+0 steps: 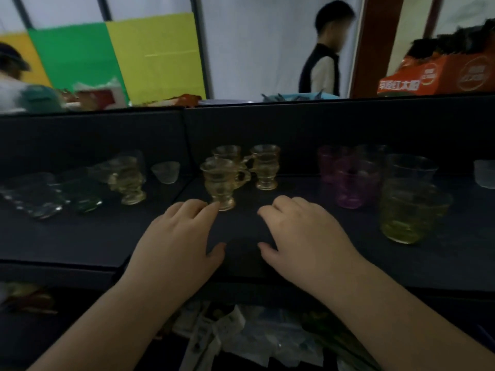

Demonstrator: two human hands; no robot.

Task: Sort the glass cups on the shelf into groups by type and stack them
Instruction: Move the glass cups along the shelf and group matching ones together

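Your left hand (178, 238): lies palm down on the dark shelf (80, 236) near its front edge, fingers loose and grasping nothing; fingertips just beside the foot of the nearest amber cup (221, 183); whether they touch it you cannot tell.
Your right hand (302, 234): also flat on the shelf beside the left, fingers relaxed, gripping nothing.
Nearest amber cup: upright, footed, with a handle on its right side, mid-shelf.
Yellow-green tumbler (407, 212): toward the right end, seemingly with another glass nested in it.
Purple cups (351, 178): clustered just left of the tumbler, toward the back.
Two more amber cups (265, 167): upright behind the nearest one, near the back wall.
Left end: a stack of amber cups (128, 180), a green glass (83, 194) and clear glasses (34, 199), blurred.
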